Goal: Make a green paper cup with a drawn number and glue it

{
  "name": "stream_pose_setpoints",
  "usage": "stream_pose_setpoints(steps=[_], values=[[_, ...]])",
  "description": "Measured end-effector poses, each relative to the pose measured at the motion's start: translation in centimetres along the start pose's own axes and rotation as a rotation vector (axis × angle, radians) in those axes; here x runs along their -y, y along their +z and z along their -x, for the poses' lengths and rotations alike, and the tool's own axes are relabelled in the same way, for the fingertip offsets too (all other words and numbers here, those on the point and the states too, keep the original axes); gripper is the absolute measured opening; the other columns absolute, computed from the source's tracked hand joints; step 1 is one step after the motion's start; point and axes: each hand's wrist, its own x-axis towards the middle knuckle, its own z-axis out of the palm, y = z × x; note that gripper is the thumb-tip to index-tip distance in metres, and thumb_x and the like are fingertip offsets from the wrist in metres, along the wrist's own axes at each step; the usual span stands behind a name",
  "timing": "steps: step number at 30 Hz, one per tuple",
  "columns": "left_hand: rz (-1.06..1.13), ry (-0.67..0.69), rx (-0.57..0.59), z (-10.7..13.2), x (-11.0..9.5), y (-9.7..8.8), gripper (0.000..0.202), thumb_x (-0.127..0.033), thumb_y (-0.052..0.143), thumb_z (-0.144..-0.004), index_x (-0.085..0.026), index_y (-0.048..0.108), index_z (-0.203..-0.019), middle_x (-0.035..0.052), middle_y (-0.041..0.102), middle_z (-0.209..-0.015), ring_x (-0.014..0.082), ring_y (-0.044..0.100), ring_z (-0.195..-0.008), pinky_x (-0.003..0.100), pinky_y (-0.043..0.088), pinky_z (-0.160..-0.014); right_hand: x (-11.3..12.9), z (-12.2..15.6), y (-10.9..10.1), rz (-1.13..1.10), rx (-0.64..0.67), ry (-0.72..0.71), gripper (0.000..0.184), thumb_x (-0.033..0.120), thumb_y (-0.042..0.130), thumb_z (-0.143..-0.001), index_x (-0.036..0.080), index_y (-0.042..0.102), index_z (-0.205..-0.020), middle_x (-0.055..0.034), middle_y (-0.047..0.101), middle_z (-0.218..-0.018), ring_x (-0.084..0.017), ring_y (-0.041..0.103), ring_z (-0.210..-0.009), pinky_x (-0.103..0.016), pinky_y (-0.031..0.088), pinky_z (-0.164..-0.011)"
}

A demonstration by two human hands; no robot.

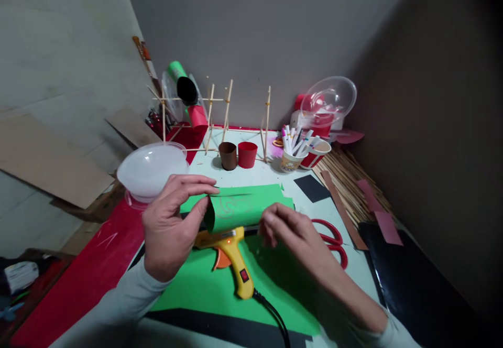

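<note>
A sheet of green paper [238, 209] is curled into a tube, with faint markings on its upper face. My left hand [173, 222] pinches its left end between thumb and fingers, where the overlapping edge shows. At the tube's lower right corner, my right hand [291, 227] has its fingers curled together; whether they grip the paper or something small is hidden. Just below the tube lies a yellow hot glue gun [241, 269] with an orange trigger and a lit indicator, its nozzle end partly behind my left hand. Beneath it a larger green sheet [212, 290] is spread out.
Red-handled scissors [341, 248] lie right of my right hand. Farther back stand a brown paper ring [228, 156], a red paper ring [247, 155], a wooden stick frame [228, 109] and a cup of markers [291, 162]. Thin sticks [349, 180] lie right; a plastic bowl [151, 170] sits left.
</note>
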Motion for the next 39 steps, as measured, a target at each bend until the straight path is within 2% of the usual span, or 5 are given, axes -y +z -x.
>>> stream_pose_setpoints(steps=[5, 12, 23, 32, 39], values=[[-0.213, 0.042, -0.192, -1.1, 1.2, -1.2, 0.021, -0.009, 0.063, -0.088, -0.027, 0.072, -0.093, 0.0032, 0.073, -0.104, 0.0229, 0.066, -0.104, 0.044, 0.05, -0.098, 1.3, 1.6, 2.5, 0.77, 0.188, -0.007, 0.034, 0.051, 0.059, -0.094, 0.019, 0.059, -0.083, -0.0063, 0.069, -0.078, -0.021, 0.059, -0.065, -0.031, 0.023, -0.057], [-0.265, 0.061, -0.259, -2.0, 2.1, -1.9, 0.019, -0.009, 0.063, -0.087, -0.026, 0.069, -0.093, 0.0035, 0.073, -0.102, 0.0222, 0.067, -0.103, 0.042, 0.051, -0.1, 1.1, 2.4, 4.7, 0.919, 0.218, 0.009, 0.024, 0.038, 0.055, -0.093, 0.016, 0.061, -0.098, -0.0125, 0.075, -0.093, -0.025, 0.066, -0.069, -0.033, 0.019, -0.059], [-0.077, -0.164, -0.301, -2.8, 3.1, -2.8, 0.008, -0.019, 0.064, -0.086, -0.023, 0.07, -0.088, -0.0003, 0.071, -0.087, 0.0182, 0.067, -0.086, 0.031, 0.051, -0.083, 0.5, 0.9, 2.7, 0.271, 0.086, 0.13, 0.016, 0.024, 0.057, -0.075, 0.023, 0.046, -0.087, 0.0008, 0.056, -0.076, -0.017, 0.054, -0.068, -0.028, 0.039, -0.062], [-0.026, -0.168, -0.272, -3.1, 1.8, -2.9, 0.009, -0.019, 0.065, -0.083, -0.023, 0.072, -0.079, -0.0003, 0.073, -0.081, 0.0178, 0.066, -0.08, 0.031, 0.052, -0.077, 2.0, 2.0, 0.6, -0.54, -0.172, 0.15, 0.045, 0.045, 0.083, -0.072, 0.024, 0.07, -0.109, -0.0053, 0.069, -0.097, -0.02, 0.067, -0.08, -0.029, 0.055, -0.07], [0.034, -0.088, -0.103, -2.4, 0.4, -2.5, 0.018, -0.011, 0.064, -0.086, -0.024, 0.074, -0.082, -0.0025, 0.073, -0.082, 0.0137, 0.066, -0.081, 0.025, 0.051, -0.076, 3.2, 2.2, -0.3, -0.491, -0.265, 0.118, 0.051, 0.042, 0.087, -0.071, 0.026, 0.066, -0.114, -0.0119, 0.076, -0.113, -0.027, 0.077, -0.083, -0.034, 0.062, -0.066]])
